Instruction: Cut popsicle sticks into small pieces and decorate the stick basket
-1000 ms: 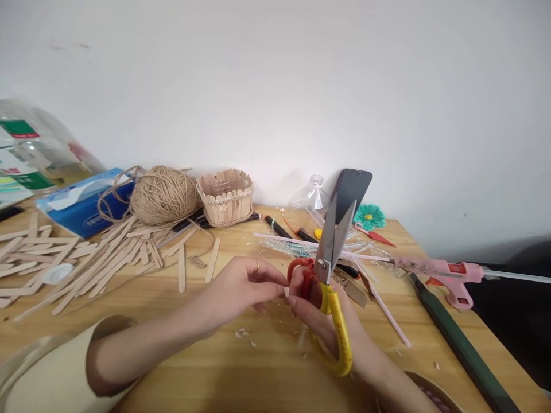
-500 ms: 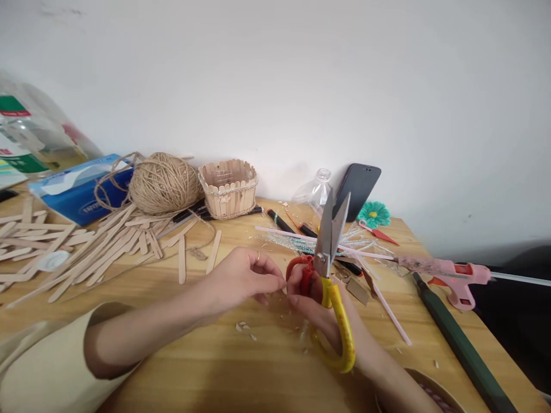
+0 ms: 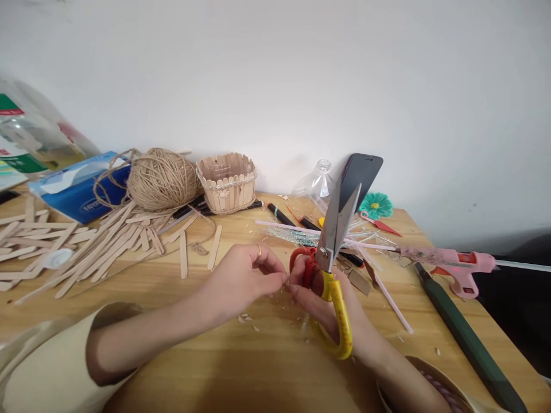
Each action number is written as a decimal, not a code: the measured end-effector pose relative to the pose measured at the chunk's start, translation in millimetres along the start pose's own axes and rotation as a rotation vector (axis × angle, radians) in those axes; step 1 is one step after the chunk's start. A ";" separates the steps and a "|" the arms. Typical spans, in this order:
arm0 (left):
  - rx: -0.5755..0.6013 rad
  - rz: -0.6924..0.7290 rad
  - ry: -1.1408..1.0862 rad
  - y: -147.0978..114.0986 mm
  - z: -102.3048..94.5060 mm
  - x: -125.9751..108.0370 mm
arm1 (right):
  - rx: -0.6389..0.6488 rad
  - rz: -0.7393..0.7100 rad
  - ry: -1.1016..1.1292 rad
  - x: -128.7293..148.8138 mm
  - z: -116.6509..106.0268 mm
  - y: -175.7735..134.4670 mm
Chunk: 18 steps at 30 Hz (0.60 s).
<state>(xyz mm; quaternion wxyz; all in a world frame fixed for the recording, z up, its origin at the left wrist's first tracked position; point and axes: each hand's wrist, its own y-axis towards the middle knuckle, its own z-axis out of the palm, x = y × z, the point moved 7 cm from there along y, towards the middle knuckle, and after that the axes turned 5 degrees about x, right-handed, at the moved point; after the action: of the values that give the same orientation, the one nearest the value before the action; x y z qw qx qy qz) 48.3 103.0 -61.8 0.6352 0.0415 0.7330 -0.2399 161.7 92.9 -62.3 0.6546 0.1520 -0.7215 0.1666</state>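
Note:
My right hand point(image 3: 318, 292) has its fingers through the loops of a pair of scissors point(image 3: 338, 226) with one red and one yellow handle. The blades point up and stand slightly apart. My left hand point(image 3: 252, 272), with a ring on one finger, is closed in a pinch, its fingertips meeting those of my right hand. Something tiny and pale may be between the fingertips, too small to make out. Below them, several small wood chips point(image 3: 245, 318) lie on the wooden table point(image 3: 206, 367).
Craft sticks point(image 3: 116, 246) are heaped at left beside a twine ball point(image 3: 163, 179) and blue tissue pack point(image 3: 86, 195). A small stick basket point(image 3: 227, 186) stands by the wall. At right are a phone point(image 3: 365, 178), green flower point(image 3: 376, 205), pink glue gun point(image 3: 460, 267) and dark green bar point(image 3: 467, 338).
The fingertips of both hands have come closer together. The scissors tilt a little more to the right, and the view has shifted slightly.

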 end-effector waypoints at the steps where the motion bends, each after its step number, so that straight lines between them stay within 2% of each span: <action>1: -0.011 0.023 0.028 -0.5 -0.1 -0.8 | -0.009 0.009 -0.015 -0.2 -0.1 0.4; 5: -0.019 0.061 0.053 0.5 0.0 -0.3 | -0.031 0.034 -0.027 -2.9 -0.7 1.6; 9: 0.075 -0.017 -0.196 4.7 3.6 7.7 | -0.059 -0.011 0.011 -2.5 -4.2 2.4; 13: 0.122 -0.082 -0.395 4.5 6.7 12.5 | -0.079 -0.045 0.012 1.3 -7.7 2.2; 18: 0.139 -0.104 -0.377 3.5 8.6 13.5 | -0.071 -0.055 -0.001 5.0 -7.2 1.0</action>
<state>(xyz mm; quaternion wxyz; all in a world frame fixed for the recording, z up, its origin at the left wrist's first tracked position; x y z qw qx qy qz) 54.8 99.4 -76.3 0.7435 0.0017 0.5840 -0.3258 167.2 97.0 -56.7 0.6637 0.1484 -0.7227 0.1230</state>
